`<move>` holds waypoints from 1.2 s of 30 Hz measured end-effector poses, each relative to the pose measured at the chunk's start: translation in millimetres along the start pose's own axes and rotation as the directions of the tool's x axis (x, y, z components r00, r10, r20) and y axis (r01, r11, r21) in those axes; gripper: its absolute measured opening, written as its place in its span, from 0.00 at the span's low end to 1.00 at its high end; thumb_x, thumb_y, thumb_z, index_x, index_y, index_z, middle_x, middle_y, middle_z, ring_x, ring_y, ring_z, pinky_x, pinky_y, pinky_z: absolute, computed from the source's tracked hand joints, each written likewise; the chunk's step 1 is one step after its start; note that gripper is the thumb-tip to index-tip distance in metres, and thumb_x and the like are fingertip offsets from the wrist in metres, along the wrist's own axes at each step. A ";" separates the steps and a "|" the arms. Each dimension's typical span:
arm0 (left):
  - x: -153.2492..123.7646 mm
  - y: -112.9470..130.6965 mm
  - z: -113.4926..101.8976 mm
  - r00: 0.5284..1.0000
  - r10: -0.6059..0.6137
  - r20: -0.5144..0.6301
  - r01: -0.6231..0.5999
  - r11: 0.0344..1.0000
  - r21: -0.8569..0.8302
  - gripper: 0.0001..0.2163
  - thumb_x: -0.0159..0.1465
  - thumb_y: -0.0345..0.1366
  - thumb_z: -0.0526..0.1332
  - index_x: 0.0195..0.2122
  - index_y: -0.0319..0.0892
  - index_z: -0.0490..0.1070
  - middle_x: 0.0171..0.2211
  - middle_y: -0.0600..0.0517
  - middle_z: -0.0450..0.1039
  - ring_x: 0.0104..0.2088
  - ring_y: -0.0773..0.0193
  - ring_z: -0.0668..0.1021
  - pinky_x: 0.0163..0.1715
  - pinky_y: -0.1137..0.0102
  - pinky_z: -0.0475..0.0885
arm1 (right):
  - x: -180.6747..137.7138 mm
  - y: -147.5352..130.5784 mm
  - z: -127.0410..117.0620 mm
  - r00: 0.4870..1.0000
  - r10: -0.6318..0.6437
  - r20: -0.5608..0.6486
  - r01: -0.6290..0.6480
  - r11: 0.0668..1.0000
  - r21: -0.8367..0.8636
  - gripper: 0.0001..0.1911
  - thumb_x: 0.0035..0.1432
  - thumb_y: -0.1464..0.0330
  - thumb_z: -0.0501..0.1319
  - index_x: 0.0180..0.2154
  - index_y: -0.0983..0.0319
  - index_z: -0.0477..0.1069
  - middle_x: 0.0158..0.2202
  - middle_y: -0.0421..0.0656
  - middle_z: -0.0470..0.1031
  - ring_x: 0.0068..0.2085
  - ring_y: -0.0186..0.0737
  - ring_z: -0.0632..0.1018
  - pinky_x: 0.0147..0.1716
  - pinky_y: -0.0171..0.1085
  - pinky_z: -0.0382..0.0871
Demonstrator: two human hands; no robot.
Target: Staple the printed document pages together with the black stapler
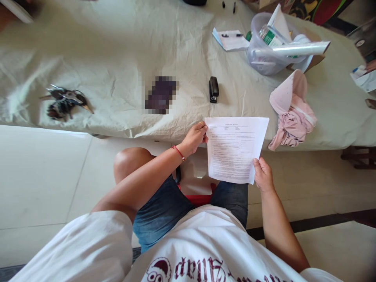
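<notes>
A printed sheet of paper (232,152) is held up over my lap at the table's near edge, its text facing me. My left hand (195,138) pinches its upper left side between thumb and fingers. Lower down, my right hand (263,174) grips the right edge, thumb on the front and fingers behind the page. Whether more sheets lie behind it I cannot tell. Just beyond the paper a black stapler (214,89) rests on the cloth. To its left is a dark, pixelated flat object (161,95).
The table wears a pale green cloth (123,47). Keys (66,101) lie at the left. At the right are a crumpled pink cloth item (293,111), a filled plastic tub (261,64) with a roll sticking out, and a notepad (233,40) with dark pens.
</notes>
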State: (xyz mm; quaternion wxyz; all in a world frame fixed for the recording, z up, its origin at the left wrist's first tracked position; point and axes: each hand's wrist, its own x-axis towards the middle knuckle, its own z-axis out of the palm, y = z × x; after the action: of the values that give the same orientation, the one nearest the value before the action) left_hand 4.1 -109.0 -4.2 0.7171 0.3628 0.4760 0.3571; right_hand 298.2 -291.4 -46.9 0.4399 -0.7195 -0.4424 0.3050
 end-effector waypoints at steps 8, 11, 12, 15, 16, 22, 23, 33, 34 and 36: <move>-2.9 5.5 0.0 0.998 0.020 0.062 -0.015 0.997 -0.081 0.15 0.75 0.26 0.57 0.29 0.42 0.68 0.21 0.60 0.63 0.18 0.75 0.66 0.21 0.77 0.60 | 4.9 -3.3 3.1 0.999 0.032 -0.001 -0.032 0.997 0.063 0.28 0.64 0.38 0.68 0.43 0.56 0.80 0.36 0.42 0.83 0.44 0.48 0.81 0.49 0.45 0.77; -2.9 9.3 -0.8 0.996 0.051 0.067 -0.049 0.998 -0.031 0.15 0.76 0.25 0.56 0.30 0.42 0.68 0.22 0.59 0.63 0.18 0.74 0.66 0.20 0.76 0.59 | 4.5 -5.1 4.6 0.999 0.049 0.012 -0.050 0.994 0.093 0.29 0.62 0.37 0.68 0.44 0.56 0.80 0.38 0.44 0.85 0.46 0.51 0.83 0.50 0.48 0.78; -2.5 9.9 -1.2 0.997 0.060 0.050 -0.061 0.998 0.013 0.15 0.77 0.25 0.55 0.30 0.42 0.68 0.22 0.59 0.64 0.17 0.75 0.66 0.20 0.75 0.59 | 4.2 -5.2 4.8 0.998 0.053 0.015 -0.054 0.994 0.099 0.29 0.62 0.37 0.69 0.44 0.56 0.80 0.38 0.44 0.85 0.46 0.51 0.83 0.50 0.48 0.79; -0.4 9.5 -2.1 0.998 0.067 -0.016 -0.064 0.989 0.137 0.17 0.76 0.22 0.55 0.28 0.41 0.67 0.22 0.59 0.63 0.16 0.75 0.66 0.18 0.74 0.57 | 3.0 -3.8 4.6 0.998 0.061 0.024 -0.063 0.992 0.105 0.28 0.61 0.38 0.70 0.41 0.55 0.80 0.36 0.43 0.84 0.44 0.50 0.82 0.48 0.47 0.79; 0.2 8.8 -2.3 0.998 0.062 -0.031 -0.057 0.987 0.152 0.17 0.75 0.21 0.55 0.28 0.41 0.67 0.22 0.59 0.64 0.16 0.75 0.66 0.18 0.74 0.57 | 2.6 -2.9 4.4 0.998 0.062 0.026 -0.065 0.992 0.105 0.27 0.61 0.38 0.71 0.40 0.55 0.80 0.36 0.42 0.84 0.43 0.50 0.82 0.47 0.46 0.79; 1.0 8.6 -3.6 0.997 0.064 -0.031 -0.062 0.995 0.079 0.18 0.75 0.22 0.56 0.27 0.43 0.64 0.21 0.60 0.61 0.16 0.76 0.64 0.19 0.75 0.57 | 1.9 2.3 4.2 0.997 0.076 0.033 -0.079 0.992 0.095 0.26 0.62 0.40 0.71 0.37 0.56 0.79 0.35 0.41 0.83 0.40 0.47 0.81 0.46 0.45 0.78; 0.7 9.6 -3.6 0.998 0.059 -0.025 -0.058 0.997 0.055 0.18 0.75 0.22 0.56 0.26 0.43 0.64 0.21 0.60 0.60 0.16 0.76 0.64 0.19 0.75 0.57 | 1.8 2.7 4.5 0.996 0.079 0.033 -0.082 0.992 0.097 0.26 0.62 0.40 0.71 0.37 0.56 0.79 0.35 0.41 0.83 0.40 0.47 0.81 0.45 0.44 0.78; -1.4 10.2 -1.8 1.000 0.003 -0.002 -0.003 0.999 -0.034 0.18 0.75 0.24 0.58 0.26 0.42 0.65 0.18 0.59 0.61 0.17 0.75 0.62 0.20 0.76 0.56 | 0.2 -2.0 5.7 0.995 0.102 -0.003 -0.100 0.980 0.172 0.23 0.64 0.43 0.72 0.39 0.56 0.77 0.35 0.37 0.80 0.37 0.39 0.76 0.43 0.38 0.73; -1.2 10.4 -2.0 1.000 -0.002 -0.006 0.002 0.999 -0.042 0.18 0.74 0.23 0.58 0.26 0.42 0.66 0.18 0.59 0.61 0.17 0.75 0.61 0.20 0.76 0.56 | -0.1 -2.9 6.0 0.994 0.109 -0.002 -0.107 0.976 0.189 0.23 0.63 0.43 0.73 0.39 0.56 0.78 0.35 0.37 0.80 0.37 0.39 0.76 0.43 0.39 0.73; -0.7 11.8 -2.5 1.000 -0.010 -0.013 0.009 0.998 -0.060 0.18 0.74 0.23 0.57 0.26 0.42 0.66 0.19 0.59 0.60 0.17 0.75 0.61 0.20 0.77 0.55 | -0.6 -4.6 7.4 0.991 0.134 0.012 -0.133 0.963 0.235 0.24 0.60 0.43 0.74 0.39 0.56 0.78 0.36 0.38 0.82 0.39 0.41 0.79 0.45 0.39 0.75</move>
State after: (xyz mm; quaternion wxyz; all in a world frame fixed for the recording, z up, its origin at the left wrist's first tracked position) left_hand -0.4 -103.4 5.6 0.7263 0.3364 0.4715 0.3701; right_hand 290.1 -288.3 -45.9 0.5015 -0.6910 -0.3527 0.3830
